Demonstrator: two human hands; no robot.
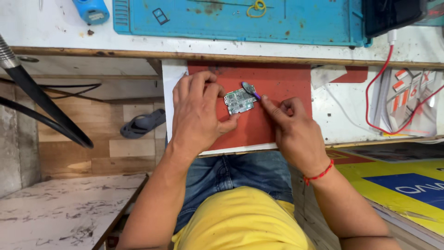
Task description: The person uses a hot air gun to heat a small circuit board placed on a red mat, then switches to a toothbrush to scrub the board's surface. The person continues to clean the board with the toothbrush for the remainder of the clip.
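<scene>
Left hand (196, 113) fingers pinch the edges of a small green circuit board (239, 101), holding it flat on the red mat (282, 83). Right hand (291, 122) fingers pressed together around a purple-handled brush (250, 89), its head touching the board's top right corner. Risk, as I judge it — board slips out of the light pinch if the brush pushes sideways, or bristles snag tiny parts. Blue mat (296, 23) sits well above; red cable (377, 92) off to the right.
</scene>
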